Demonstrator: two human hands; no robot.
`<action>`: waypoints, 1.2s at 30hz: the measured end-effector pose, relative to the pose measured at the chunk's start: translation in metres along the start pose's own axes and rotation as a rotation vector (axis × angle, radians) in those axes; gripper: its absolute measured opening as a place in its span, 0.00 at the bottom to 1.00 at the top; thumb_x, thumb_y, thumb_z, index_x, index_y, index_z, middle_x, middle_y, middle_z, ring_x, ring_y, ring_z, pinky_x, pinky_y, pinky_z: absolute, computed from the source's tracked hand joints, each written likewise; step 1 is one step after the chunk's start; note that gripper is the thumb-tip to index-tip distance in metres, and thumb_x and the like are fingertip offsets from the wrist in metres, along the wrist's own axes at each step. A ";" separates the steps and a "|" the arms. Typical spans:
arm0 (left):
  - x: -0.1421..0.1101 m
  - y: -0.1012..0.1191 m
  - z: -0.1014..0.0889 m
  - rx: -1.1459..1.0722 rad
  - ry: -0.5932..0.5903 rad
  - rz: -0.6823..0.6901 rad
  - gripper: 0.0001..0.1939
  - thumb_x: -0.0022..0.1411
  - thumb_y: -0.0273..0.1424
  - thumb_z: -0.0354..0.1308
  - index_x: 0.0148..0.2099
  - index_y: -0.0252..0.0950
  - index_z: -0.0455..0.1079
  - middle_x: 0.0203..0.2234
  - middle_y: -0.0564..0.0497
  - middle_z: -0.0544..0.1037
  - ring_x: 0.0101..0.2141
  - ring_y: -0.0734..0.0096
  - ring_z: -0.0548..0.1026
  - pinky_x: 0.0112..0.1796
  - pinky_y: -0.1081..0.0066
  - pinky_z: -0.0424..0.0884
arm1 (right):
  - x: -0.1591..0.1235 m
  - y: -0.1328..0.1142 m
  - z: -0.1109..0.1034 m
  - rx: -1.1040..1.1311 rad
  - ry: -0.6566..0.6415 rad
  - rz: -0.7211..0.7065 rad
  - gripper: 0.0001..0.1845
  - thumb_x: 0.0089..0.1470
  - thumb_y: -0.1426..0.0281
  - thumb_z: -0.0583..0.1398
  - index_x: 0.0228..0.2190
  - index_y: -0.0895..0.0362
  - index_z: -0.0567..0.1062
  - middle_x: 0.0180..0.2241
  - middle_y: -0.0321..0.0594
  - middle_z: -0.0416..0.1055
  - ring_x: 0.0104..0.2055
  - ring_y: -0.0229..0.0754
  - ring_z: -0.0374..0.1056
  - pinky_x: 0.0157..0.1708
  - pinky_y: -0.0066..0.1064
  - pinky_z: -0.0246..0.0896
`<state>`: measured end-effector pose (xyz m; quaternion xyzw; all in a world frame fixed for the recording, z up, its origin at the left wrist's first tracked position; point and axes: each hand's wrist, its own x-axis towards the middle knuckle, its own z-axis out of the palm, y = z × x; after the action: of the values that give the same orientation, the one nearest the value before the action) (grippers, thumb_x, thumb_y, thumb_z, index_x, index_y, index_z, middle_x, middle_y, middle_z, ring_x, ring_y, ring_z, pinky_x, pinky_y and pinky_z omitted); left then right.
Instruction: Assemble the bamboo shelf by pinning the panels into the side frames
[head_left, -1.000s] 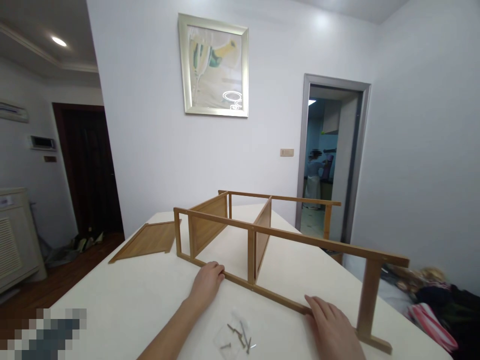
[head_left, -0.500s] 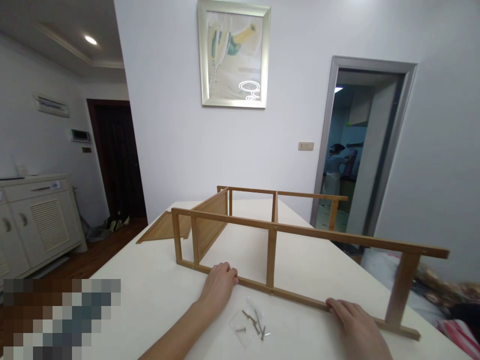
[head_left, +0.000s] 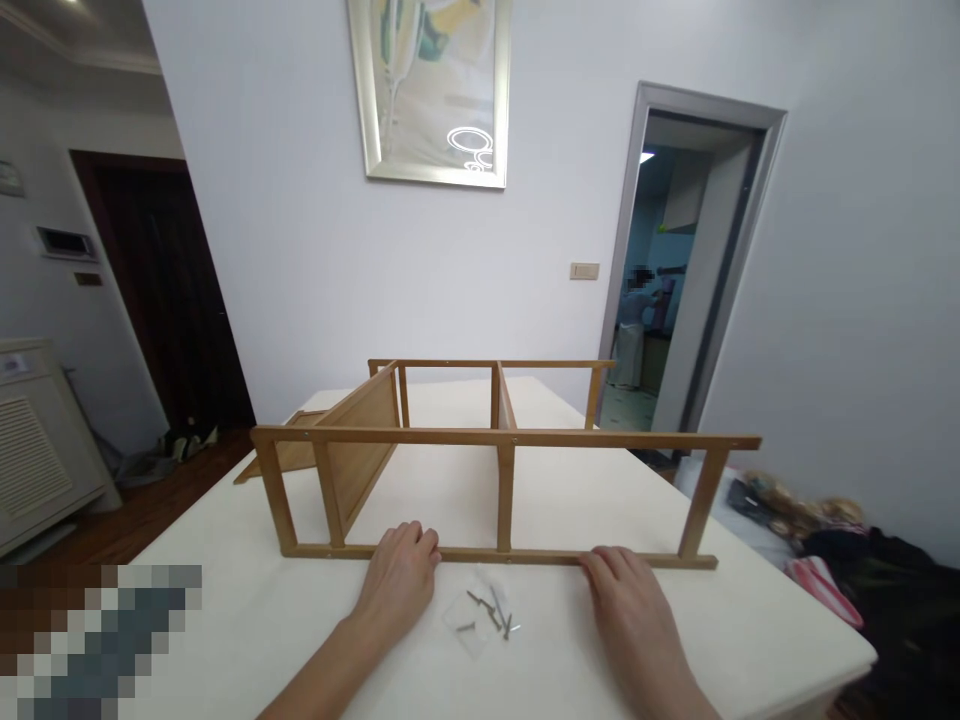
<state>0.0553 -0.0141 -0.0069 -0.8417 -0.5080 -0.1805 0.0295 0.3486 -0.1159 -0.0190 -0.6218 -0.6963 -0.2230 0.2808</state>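
A wooden shelf frame (head_left: 505, 500) lies on its side on the white table (head_left: 450, 690), its near side rails running across in front of me. My left hand (head_left: 401, 570) grips the lower near rail left of the middle crosspiece, fingers curled over it. On the same rail, farther right, my right hand (head_left: 626, 600) has its fingers bent over the wood; its thumb is hidden. Between the hands, several screws (head_left: 491, 610) lie on and beside a small clear plastic bag (head_left: 469, 640). One solid shelf panel (head_left: 367, 440) stands inside the frame's left end.
Another wooden panel (head_left: 285, 458) lies flat at the table's left, behind the frame. Clothes and a bag-like dark heap (head_left: 892, 580) are beyond the right table edge. A person (head_left: 637, 310) stands through the doorway. A framed picture (head_left: 435, 100) hangs on the wall.
The shelf frame has turned on the table, its right end swinging away from me, so the near rail now runs nearly level across the view. Both hands stay on that rail. My view has shifted.
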 end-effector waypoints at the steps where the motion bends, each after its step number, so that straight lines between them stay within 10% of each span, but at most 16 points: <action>1: -0.001 0.001 -0.001 0.012 0.001 -0.002 0.12 0.67 0.26 0.45 0.39 0.35 0.71 0.35 0.46 0.73 0.38 0.59 0.69 0.42 0.62 0.60 | -0.003 -0.016 0.000 0.074 0.000 -0.021 0.11 0.57 0.80 0.55 0.36 0.57 0.75 0.36 0.45 0.74 0.40 0.49 0.67 0.42 0.40 0.62; 6: 0.000 0.002 -0.001 0.052 0.021 0.003 0.11 0.66 0.26 0.46 0.37 0.35 0.70 0.34 0.45 0.73 0.38 0.58 0.70 0.42 0.60 0.61 | -0.007 -0.075 -0.005 0.386 -0.187 -0.015 0.10 0.59 0.78 0.55 0.35 0.55 0.75 0.35 0.42 0.73 0.39 0.46 0.66 0.38 0.37 0.64; 11: -0.003 0.004 -0.001 -0.004 0.125 0.042 0.12 0.66 0.24 0.45 0.37 0.35 0.70 0.33 0.45 0.73 0.37 0.59 0.70 0.41 0.59 0.64 | -0.003 -0.082 -0.008 0.422 -0.304 0.089 0.10 0.57 0.80 0.56 0.33 0.57 0.76 0.36 0.45 0.72 0.40 0.49 0.66 0.40 0.41 0.63; 19: -0.025 0.050 -0.012 -0.343 0.058 0.620 0.15 0.62 0.27 0.55 0.52 0.40 0.67 0.42 0.45 0.74 0.40 0.62 0.71 0.41 0.62 0.69 | -0.009 -0.077 0.018 0.385 -0.305 0.057 0.13 0.53 0.85 0.57 0.28 0.56 0.74 0.32 0.41 0.70 0.37 0.46 0.64 0.36 0.37 0.57; 26: -0.024 0.052 0.012 -0.340 0.046 0.567 0.05 0.58 0.22 0.55 0.33 0.37 0.69 0.30 0.50 0.75 0.35 0.64 0.72 0.37 0.64 0.71 | -0.024 -0.066 0.048 0.350 -0.169 0.002 0.15 0.47 0.88 0.54 0.28 0.55 0.68 0.31 0.39 0.66 0.35 0.45 0.63 0.33 0.35 0.54; 36: -0.022 0.044 0.006 -0.295 0.097 0.516 0.06 0.60 0.24 0.54 0.33 0.38 0.70 0.29 0.49 0.76 0.33 0.65 0.73 0.35 0.64 0.71 | -0.008 -0.063 0.003 0.738 -0.091 0.169 0.11 0.64 0.74 0.47 0.31 0.54 0.65 0.31 0.39 0.68 0.33 0.41 0.67 0.32 0.31 0.63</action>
<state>0.0858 -0.0528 -0.0143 -0.9286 -0.2435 -0.2789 -0.0238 0.2867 -0.1283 -0.0240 -0.5431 -0.6878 0.0946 0.4723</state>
